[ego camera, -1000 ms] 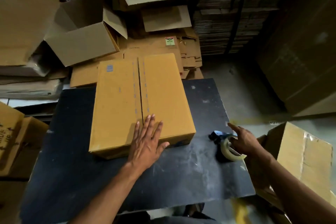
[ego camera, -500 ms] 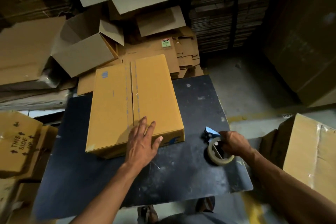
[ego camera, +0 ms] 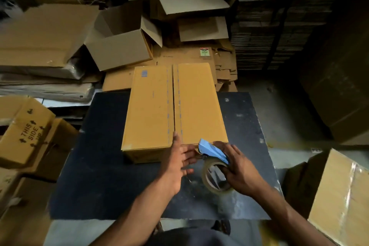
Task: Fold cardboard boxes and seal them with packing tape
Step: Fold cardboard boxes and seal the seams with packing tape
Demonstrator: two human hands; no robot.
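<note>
Your closed cardboard box [ego camera: 173, 110] lies flaps-together at the centre of the frame on the dark table [ego camera: 95, 175]; your left hand [ego camera: 177, 162] rests against its near end with straight fingers; just right, your right hand [ego camera: 237, 170] grips the blue tape dispenser [ego camera: 213, 156], its nose touching the box's near edge.

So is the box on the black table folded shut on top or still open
Folded shut, not yet taped. The box has both top flaps lying flat, meeting along a bare centre seam; the right hand holds the tape dispenser at its near edge.
</note>
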